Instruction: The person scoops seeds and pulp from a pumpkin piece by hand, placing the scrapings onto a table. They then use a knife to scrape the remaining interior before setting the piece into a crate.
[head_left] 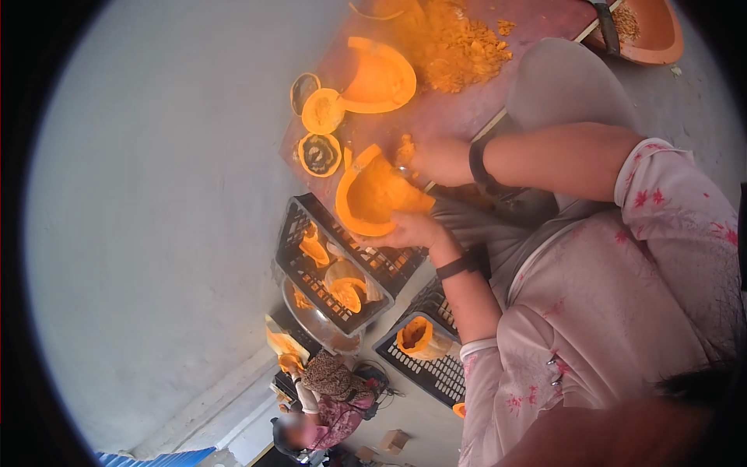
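Observation:
My left hand [411, 232] grips the lower edge of a hollowed, cut pumpkin piece [359, 204], its orange inside facing up. My right hand [440, 161] is closed at the other side of this piece. A small shiny metal bit shows at its fingers; the rest of what it holds is hidden. Beyond the hands, a curved pumpkin piece [389, 82], a round pumpkin slice [321, 111] and a dark-centred pumpkin end [319, 155] lie on a reddish board [451, 124]. Loose orange pulp [459, 58] is heaped on the board.
Black crates [334, 311] with pumpkin pieces stand beside my left hand, next to a metal basin [331, 331]. Another crate [436, 373] holds a cut pumpkin [420, 338]. An orange bowl [654, 31] of seeds is at top right. A co-worker [334, 405] sits farther off.

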{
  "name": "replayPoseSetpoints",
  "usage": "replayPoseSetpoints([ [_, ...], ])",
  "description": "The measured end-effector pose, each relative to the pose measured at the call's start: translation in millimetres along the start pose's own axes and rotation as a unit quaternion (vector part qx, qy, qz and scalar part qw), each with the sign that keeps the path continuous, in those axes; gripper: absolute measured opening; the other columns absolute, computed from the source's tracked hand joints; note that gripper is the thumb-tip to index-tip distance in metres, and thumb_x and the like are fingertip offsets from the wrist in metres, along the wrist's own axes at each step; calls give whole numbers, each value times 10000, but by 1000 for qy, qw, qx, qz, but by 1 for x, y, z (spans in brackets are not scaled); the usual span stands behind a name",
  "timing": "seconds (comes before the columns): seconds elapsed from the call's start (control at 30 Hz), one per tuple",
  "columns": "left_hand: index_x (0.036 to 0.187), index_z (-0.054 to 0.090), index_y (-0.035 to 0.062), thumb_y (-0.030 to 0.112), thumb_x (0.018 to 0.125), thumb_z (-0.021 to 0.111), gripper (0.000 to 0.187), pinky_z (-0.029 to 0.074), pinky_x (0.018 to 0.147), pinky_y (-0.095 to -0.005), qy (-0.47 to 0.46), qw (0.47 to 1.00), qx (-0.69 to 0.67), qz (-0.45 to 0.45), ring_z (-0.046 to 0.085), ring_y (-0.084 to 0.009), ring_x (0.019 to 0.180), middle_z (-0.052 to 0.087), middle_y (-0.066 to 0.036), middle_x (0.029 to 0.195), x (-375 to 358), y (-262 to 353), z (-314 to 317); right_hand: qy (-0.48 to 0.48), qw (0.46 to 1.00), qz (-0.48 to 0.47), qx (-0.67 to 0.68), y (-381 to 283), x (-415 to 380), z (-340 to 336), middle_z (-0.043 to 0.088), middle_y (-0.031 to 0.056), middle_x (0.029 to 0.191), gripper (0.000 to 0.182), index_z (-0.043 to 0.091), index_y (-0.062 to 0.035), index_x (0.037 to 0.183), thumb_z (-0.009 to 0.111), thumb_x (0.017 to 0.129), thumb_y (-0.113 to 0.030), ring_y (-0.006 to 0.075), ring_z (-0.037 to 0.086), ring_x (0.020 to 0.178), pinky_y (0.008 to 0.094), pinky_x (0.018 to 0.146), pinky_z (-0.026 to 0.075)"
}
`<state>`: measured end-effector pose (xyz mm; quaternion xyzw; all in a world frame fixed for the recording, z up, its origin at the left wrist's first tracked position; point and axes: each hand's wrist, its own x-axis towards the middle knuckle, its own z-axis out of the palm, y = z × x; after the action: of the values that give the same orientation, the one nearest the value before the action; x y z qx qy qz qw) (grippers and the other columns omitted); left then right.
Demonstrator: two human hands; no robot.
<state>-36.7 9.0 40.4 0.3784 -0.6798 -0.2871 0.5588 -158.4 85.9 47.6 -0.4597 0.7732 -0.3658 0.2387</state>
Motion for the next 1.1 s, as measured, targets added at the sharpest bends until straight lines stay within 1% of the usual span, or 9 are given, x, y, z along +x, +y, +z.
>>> replayPoseSetpoints([
  [0.13, 1432, 224, -15, -52, 775, 460, 699, 364, 1063, -437, -4, 1000, 0, -3, 439, -371, 1246, 352, -268, 1390, -3, 11, 5, -57, 997, -27, -40, -10, 6, -4, 680, 191, 902, 185, 690, 1, 878, 584, 799, -128, 346, 665, 872, 428, 754, 534],
  [0.43, 1430, 215, -31, -86, 808, 435, 662, 344, 1078, -428, -11, 1000, 1, 8, 432, -350, 1256, 358, -243, 1397, 0, 2, 5, -116, 992, 40, 17, -5, 2, -21, 669, 217, 933, 212, 674, 19, 951, 581, 817, -116, 357, 649, 926, 435, 772, 522],
  [0.53, 1417, 251, 6, -119, 766, 431, 687, 375, 1058, -420, 10, 1000, -5, 6, 456, -343, 1228, 405, -244, 1352, 3, -6, 4, -38, 998, 48, 19, 18, 6, 0, 663, 231, 938, 211, 673, 20, 954, 577, 831, -121, 370, 647, 916, 443, 772, 518],
  [0.63, 1420, 247, 9, -128, 768, 425, 690, 382, 1054, -421, 51, 998, -15, -31, 455, -348, 1229, 390, -244, 1361, 1, -9, 0, -61, 997, 44, -25, 20, 6, -11, 661, 234, 928, 204, 677, 11, 956, 574, 840, -122, 378, 645, 910, 450, 773, 516],
  [0.73, 1427, 235, 19, -138, 770, 416, 700, 383, 1057, -422, 63, 993, -56, -87, 452, -352, 1232, 368, -243, 1376, 3, -27, -6, -2, 998, 25, -58, 14, 4, -3, 664, 225, 901, 190, 680, 5, 928, 574, 839, -126, 371, 649, 893, 446, 764, 519],
  [0.83, 1434, 223, 28, -148, 765, 406, 716, 380, 1062, -423, 59, 993, -57, -83, 448, -356, 1237, 351, -239, 1389, 5, -38, -8, -18, 999, 34, -7, -6, -2, -12, 670, 210, 885, 181, 680, 6, 891, 569, 825, -121, 359, 655, 880, 436, 754, 524],
  [0.97, 1437, 220, 38, -163, 758, 404, 731, 379, 1065, -423, 56, 995, -30, -80, 445, -352, 1244, 365, -233, 1381, 4, -26, -4, -14, 999, -31, -30, 2, 9, 7, 676, 195, 881, 182, 677, 6, 870, 566, 814, -126, 346, 662, 869, 424, 745, 530],
  [1.03, 1436, 225, 39, -168, 756, 405, 733, 377, 1066, -422, 54, 996, -23, -74, 446, -348, 1245, 372, -231, 1377, 3, -20, -3, -48, 996, -35, -60, -5, 7, -8, 678, 191, 880, 185, 679, 5, 875, 567, 813, -128, 343, 664, 871, 423, 745, 531],
  [1.1, 1434, 230, 34, -168, 755, 410, 731, 375, 1068, -419, 50, 995, -22, -87, 449, -347, 1243, 377, -231, 1374, 3, -17, -3, -60, 993, -36, -99, 0, 12, -4, 675, 202, 888, 242, 673, -8, 971, 563, 836, -176, 345, 665, 849, 425, 728, 530],
])
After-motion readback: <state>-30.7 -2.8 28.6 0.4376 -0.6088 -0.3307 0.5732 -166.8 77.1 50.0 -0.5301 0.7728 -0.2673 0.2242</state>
